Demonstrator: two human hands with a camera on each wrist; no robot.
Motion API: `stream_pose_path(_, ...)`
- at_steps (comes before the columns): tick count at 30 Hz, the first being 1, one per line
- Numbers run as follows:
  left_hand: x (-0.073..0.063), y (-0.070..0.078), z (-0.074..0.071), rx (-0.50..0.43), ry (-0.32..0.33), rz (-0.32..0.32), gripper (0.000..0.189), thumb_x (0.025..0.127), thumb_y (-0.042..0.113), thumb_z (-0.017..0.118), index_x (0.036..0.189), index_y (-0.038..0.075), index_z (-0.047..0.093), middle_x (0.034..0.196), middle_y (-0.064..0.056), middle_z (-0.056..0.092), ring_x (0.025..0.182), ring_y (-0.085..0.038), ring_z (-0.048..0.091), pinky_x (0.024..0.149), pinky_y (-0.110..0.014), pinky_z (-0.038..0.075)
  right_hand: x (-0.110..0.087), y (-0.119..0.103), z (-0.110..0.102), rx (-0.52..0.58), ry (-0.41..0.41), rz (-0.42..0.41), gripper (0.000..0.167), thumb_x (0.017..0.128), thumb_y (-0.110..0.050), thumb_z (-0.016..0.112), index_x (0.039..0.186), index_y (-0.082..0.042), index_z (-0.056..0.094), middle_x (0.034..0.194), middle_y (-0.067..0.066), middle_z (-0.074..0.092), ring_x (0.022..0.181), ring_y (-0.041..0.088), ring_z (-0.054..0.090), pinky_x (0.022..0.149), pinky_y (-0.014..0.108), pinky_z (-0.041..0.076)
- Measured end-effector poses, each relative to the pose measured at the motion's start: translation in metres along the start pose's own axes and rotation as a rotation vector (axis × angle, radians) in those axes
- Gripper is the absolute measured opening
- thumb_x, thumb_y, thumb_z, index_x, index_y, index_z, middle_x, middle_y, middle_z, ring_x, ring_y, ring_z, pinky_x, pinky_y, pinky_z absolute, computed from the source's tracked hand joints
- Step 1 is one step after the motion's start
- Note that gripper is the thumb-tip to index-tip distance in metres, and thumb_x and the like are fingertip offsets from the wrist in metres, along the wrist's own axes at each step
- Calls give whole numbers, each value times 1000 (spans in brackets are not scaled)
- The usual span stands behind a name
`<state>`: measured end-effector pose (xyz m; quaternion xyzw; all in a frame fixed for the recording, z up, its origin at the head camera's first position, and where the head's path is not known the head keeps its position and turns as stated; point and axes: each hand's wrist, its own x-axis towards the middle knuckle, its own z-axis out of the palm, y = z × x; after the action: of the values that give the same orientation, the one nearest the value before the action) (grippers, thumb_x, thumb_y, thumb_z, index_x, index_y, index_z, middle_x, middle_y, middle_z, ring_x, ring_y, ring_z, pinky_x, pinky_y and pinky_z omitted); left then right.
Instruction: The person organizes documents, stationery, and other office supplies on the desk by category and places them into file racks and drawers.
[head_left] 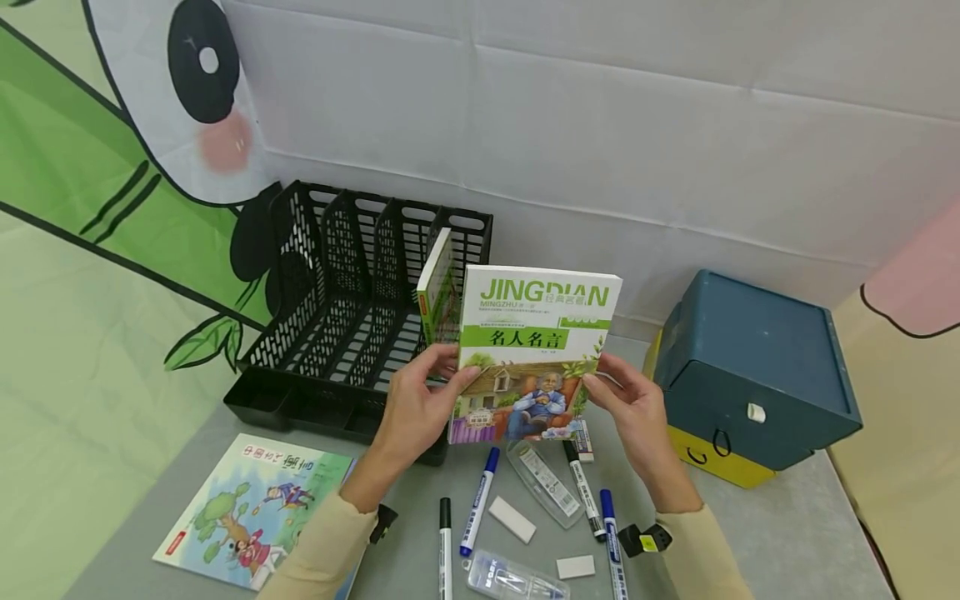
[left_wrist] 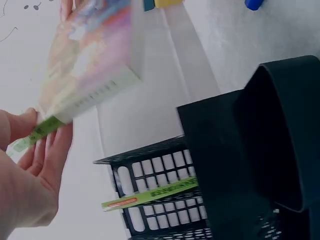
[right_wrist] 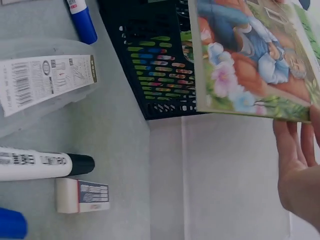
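Note:
Both hands hold up a book [head_left: 534, 354] with a white and green cover and a picture of a seated figure in an armchair. The left hand [head_left: 422, 400] grips its left edge, thumb on the front and fingers behind, as the left wrist view also shows at the green spine. On the right edge, the right hand [head_left: 633, 408] pinches it the same way. Behind the book's left side stands a black file organizer [head_left: 352, 308] with several slots. Another green-spined book [head_left: 437, 287] stands upright in its rightmost slot, partly hidden by the held one.
A picture book [head_left: 258, 508] lies flat at the left. Markers [head_left: 480, 500], erasers [head_left: 512, 518] and clear plastic cases [head_left: 546, 483] are spread over the grey table in front. A blue and yellow storage box [head_left: 757, 375] stands at the right, and a white cloth backdrop [head_left: 600, 150] hangs behind.

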<state>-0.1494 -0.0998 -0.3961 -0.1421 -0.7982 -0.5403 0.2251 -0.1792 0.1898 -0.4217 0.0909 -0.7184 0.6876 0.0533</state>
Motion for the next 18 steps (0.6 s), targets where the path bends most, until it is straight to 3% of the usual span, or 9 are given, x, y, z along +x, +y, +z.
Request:
stream_pose_path(9, -2, 16, -4, 111, 117, 131, 21, 92, 11, 78, 108, 2, 66, 87, -7, 70, 76, -16, 68, 64, -33, 58, 12, -8, 9, -5, -46, 40, 51, 100, -4, 66, 148, 0, 49, 134, 4, 61, 117, 5, 63, 98, 26, 53)
stream_pose_path(14, -3, 19, -9, 111, 177, 185, 23, 92, 7, 78, 111, 1, 66, 98, -11, 72, 88, -22, 73, 72, -40, 62, 18, -10, 20, 89, -99, -1, 46, 99, -1, 66, 143, 4, 52, 129, -1, 66, 118, 13, 64, 100, 30, 52)
stream_pose_path(18, -3, 19, -14, 101, 223, 212, 24, 92, 3, 77, 112, -1, 65, 101, -13, 72, 93, -24, 73, 77, -41, 62, 18, -6, 30, 143, -120, -1, 43, 99, 1, 66, 141, 4, 55, 132, 8, 66, 118, 17, 65, 100, 32, 53)
